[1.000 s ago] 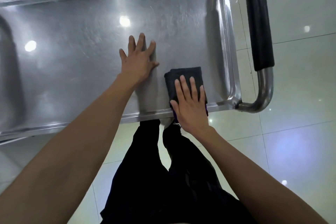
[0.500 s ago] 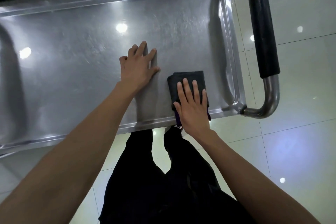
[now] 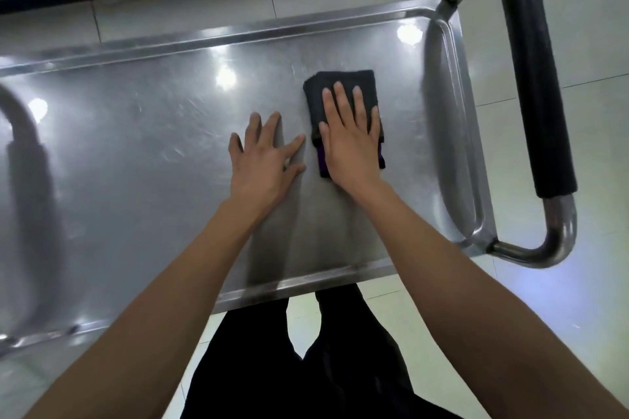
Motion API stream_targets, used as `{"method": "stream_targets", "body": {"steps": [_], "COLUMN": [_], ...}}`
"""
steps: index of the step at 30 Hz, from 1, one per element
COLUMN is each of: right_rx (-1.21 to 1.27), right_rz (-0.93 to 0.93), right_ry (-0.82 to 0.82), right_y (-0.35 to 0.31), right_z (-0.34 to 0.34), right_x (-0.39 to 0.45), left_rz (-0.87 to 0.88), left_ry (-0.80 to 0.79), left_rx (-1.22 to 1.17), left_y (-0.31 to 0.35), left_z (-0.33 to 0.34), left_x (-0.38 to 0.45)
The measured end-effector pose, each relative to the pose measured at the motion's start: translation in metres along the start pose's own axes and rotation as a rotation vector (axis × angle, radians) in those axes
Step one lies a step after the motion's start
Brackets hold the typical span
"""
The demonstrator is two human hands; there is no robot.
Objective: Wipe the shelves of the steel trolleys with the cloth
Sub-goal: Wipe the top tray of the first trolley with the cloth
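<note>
The steel trolley's top shelf fills the view, a shiny tray with a raised rim. A folded dark cloth with a purple edge lies on its right half. My right hand presses flat on the cloth, fingers straight and pointing away from me. Just left of the cloth, my left hand rests flat on the bare steel with its fingers spread. Most of the cloth's near part is hidden under my right hand.
The trolley's push handle, a steel tube with a black grip, sticks out at the right end. Pale floor tiles surround the trolley, with a dark skirting line at the far side. My dark trousers stand against the near rim.
My right hand has pushed the cloth from the near rim out toward the middle of the shelf. The left hand stays flat on the steel beside it.
</note>
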State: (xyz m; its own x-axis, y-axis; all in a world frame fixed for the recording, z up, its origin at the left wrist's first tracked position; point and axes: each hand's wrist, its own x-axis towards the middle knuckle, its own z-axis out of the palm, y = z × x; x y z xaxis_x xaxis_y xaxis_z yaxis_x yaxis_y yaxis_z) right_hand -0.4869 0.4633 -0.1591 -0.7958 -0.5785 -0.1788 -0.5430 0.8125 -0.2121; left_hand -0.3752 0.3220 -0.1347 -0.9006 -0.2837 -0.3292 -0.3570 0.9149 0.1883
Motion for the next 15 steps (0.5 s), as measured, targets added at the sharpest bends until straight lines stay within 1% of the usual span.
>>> {"method": "stream_targets", "body": {"steps": [8, 11, 15], "right_rx": [0.013, 0.018, 0.014], "right_rz": [0.041, 0.057, 0.063], "right_ry": [-0.014, -0.015, -0.009], "right_y": [-0.027, -0.030, -0.031], "right_z": [-0.019, -0.022, -0.021], "right_x": [0.116, 0.130, 0.121], "left_rz": [0.116, 0.158, 0.177], "left_ry": [-0.042, -0.077, -0.132], "left_rx": [0.058, 0.077, 0.079], "left_y": [-0.017, -0.024, -0.026], "left_z": [-0.006, -0.007, -0.006], "left_x": [-0.004, -0.002, 0.001]}}
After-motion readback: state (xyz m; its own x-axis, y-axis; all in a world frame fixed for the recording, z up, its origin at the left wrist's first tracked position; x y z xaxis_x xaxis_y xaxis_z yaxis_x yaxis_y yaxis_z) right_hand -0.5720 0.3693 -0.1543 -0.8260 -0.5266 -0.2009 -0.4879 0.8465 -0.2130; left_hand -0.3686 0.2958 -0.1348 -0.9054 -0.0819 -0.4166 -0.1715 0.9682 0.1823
